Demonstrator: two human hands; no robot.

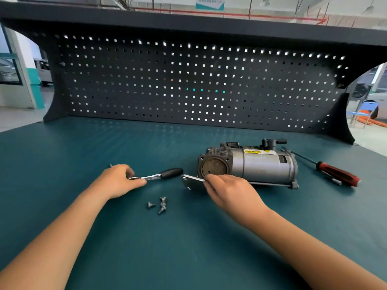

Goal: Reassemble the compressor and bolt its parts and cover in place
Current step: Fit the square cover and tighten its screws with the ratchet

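The right hand is pinching the near edge of the cover plate, which is sticking out leftward from its fingertips and tilting with its far edge raised off the bench mat. The compressor is lying on its side just beyond this hand, its long axis running left to right, and its open round end is facing left, directly behind the fingers and the plate. The coming move is likely turning on that: the plate is needing to be stood up and swung back onto the open face, and the right hand is the nearer one. The left hand is gripping the head of the ratchet wrench, its black handle pointing toward the plate. The bolts are lying between both hands, nearer the person
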